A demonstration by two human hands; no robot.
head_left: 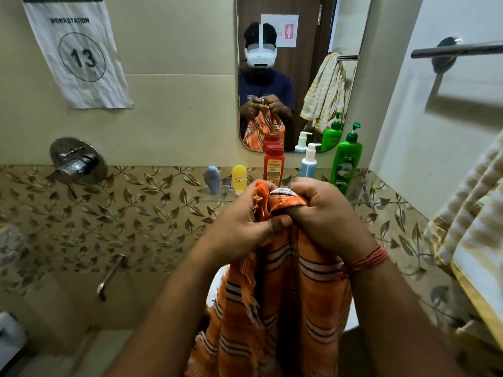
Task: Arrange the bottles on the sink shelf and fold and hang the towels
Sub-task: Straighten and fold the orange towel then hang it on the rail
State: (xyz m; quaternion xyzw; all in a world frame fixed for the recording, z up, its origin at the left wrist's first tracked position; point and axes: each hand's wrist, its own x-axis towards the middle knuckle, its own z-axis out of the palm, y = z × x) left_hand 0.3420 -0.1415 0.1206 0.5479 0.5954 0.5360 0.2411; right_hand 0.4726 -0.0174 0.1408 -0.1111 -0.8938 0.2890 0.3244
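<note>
An orange towel (275, 303) with dark and white stripes hangs down in front of me. My left hand (239, 227) and my right hand (326, 213) both grip its bunched top edge, knuckles close together. Behind them, on a glass shelf (215, 198) under the mirror, stand a grey tube (212, 178), a yellow tube (239, 178), a red bottle (273, 165), a white and blue pump bottle (309, 162) and a green pump bottle (347, 161). A yellow and white striped towel (473, 227) hangs at the right.
A metal towel bar (457, 50) is fixed to the right wall. A round mixer valve (77, 161) and a spout (110, 276) project from the left tiled wall. A mirror (296, 72) and a paper sign (79, 55) hang above.
</note>
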